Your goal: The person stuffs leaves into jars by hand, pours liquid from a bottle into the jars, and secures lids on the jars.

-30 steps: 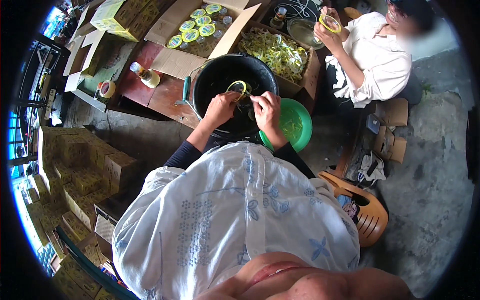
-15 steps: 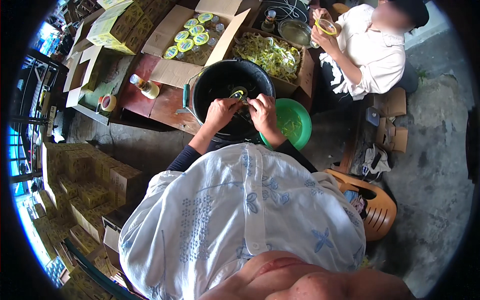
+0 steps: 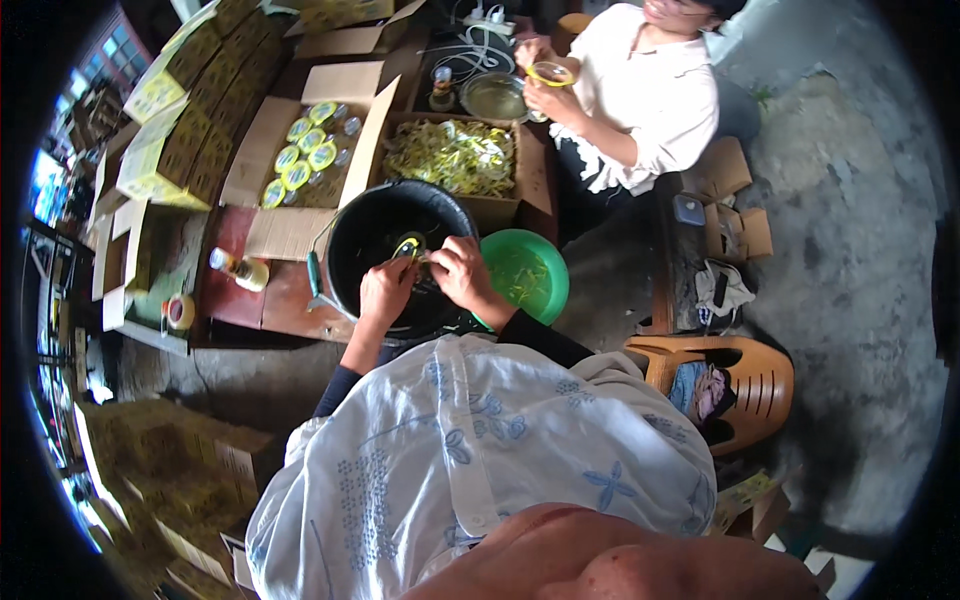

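While working at the mouth of the black bucket (image 3: 374,213), brace the yellow-rimmed cup (image 3: 408,245) firmly, pinched in the left hand (image 3: 385,291); with the right hand (image 3: 459,270) at its edge, cannot tell whether gripping, recommend short, light movements.

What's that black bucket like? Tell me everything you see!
The black bucket is round, wide-mouthed and lidless, dark inside, plastic by its look, and stands upright. A green handle grip hangs at its left; a green basin is at its right. The left hand and right hand are over its opening; I can't tell whether they touch it.
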The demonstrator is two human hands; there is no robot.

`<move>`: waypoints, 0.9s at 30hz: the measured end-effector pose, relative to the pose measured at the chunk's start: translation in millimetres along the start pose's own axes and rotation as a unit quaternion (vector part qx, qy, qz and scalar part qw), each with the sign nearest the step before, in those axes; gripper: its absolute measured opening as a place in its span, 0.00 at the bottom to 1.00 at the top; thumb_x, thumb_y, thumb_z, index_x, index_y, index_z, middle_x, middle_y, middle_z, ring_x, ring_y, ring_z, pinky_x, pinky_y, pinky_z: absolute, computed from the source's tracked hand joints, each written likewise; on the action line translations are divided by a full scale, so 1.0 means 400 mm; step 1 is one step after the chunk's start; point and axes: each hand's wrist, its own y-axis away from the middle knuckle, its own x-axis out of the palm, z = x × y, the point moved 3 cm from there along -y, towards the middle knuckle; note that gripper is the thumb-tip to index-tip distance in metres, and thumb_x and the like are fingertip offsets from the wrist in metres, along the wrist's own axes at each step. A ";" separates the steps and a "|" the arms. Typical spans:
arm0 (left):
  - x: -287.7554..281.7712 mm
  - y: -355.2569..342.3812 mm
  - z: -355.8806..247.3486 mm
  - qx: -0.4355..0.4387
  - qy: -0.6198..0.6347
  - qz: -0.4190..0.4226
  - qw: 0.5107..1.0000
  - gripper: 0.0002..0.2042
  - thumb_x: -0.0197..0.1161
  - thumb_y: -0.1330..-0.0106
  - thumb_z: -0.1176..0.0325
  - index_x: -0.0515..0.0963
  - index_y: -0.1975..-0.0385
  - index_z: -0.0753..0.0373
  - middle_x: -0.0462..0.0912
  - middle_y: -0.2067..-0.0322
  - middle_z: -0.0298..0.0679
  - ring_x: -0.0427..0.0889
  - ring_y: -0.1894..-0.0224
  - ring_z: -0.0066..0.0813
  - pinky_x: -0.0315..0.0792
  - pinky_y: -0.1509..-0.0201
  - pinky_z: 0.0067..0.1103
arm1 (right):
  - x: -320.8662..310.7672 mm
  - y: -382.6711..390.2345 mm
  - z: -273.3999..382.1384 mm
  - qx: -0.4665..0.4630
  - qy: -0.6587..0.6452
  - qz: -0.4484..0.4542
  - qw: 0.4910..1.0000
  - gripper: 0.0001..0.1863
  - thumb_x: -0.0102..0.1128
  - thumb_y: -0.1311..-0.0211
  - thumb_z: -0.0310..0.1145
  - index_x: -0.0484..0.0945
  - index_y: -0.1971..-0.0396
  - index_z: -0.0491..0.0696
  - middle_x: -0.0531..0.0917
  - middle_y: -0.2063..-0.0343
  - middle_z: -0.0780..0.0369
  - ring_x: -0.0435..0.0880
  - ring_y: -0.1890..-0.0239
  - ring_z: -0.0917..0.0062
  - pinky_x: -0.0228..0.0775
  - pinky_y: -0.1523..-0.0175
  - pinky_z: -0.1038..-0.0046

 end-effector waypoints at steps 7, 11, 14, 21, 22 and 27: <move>0.000 0.006 0.007 -0.009 -0.026 0.033 0.999 0.06 0.65 0.38 0.70 0.83 0.65 0.65 0.84 0.71 0.48 0.84 0.70 0.48 0.76 0.68 0.34 | 0.001 0.001 0.011 -0.004 0.003 -0.013 1.000 0.08 0.66 0.54 0.25 0.78 0.72 0.48 0.73 0.71 0.60 0.78 0.62 0.64 0.69 0.52 0.62; -0.007 0.002 -0.019 -0.012 -0.060 0.030 0.998 0.08 0.65 0.36 0.66 0.83 0.66 0.64 0.84 0.70 0.47 0.85 0.68 0.47 0.77 0.66 0.33 | -0.016 -0.002 -0.002 0.033 -0.085 -0.068 0.994 0.07 0.67 0.53 0.22 0.80 0.73 0.47 0.75 0.75 0.61 0.78 0.69 0.65 0.71 0.61 0.65; -0.012 -0.004 -0.017 -0.017 -0.079 0.021 0.996 0.07 0.66 0.37 0.66 0.83 0.66 0.63 0.85 0.67 0.43 0.85 0.65 0.46 0.78 0.64 0.32 | -0.036 0.000 -0.051 0.130 -0.259 -0.165 0.943 0.06 0.71 0.46 0.21 0.81 0.70 0.43 0.76 0.76 0.63 0.77 0.77 0.80 0.69 0.72 0.77; -0.028 -0.008 -0.023 0.014 -0.139 -0.043 0.989 0.06 0.69 0.41 0.67 0.83 0.69 0.62 0.80 0.67 0.37 0.78 0.64 0.41 0.74 0.59 0.33 | -0.118 0.137 -0.224 0.228 -0.082 -0.174 0.955 0.06 0.68 0.46 0.21 0.81 0.68 0.42 0.79 0.73 0.58 0.80 0.74 0.70 0.71 0.67 0.70; -0.023 -0.012 -0.020 0.019 -0.136 -0.044 0.990 0.06 0.69 0.41 0.67 0.83 0.69 0.62 0.80 0.67 0.37 0.78 0.64 0.41 0.74 0.59 0.33 | -0.106 0.189 -0.263 0.249 -0.045 -0.164 0.953 0.06 0.67 0.47 0.21 0.81 0.68 0.42 0.80 0.72 0.56 0.82 0.73 0.66 0.71 0.66 0.67; -0.021 -0.028 -0.021 0.006 -0.099 -0.047 0.994 0.07 0.68 0.40 0.68 0.81 0.68 0.64 0.80 0.70 0.41 0.79 0.65 0.44 0.73 0.59 0.34 | -0.057 0.361 -0.342 0.315 0.143 0.017 0.938 0.08 0.63 0.46 0.26 0.83 0.65 0.48 0.83 0.65 0.58 0.82 0.60 0.60 0.67 0.54 0.57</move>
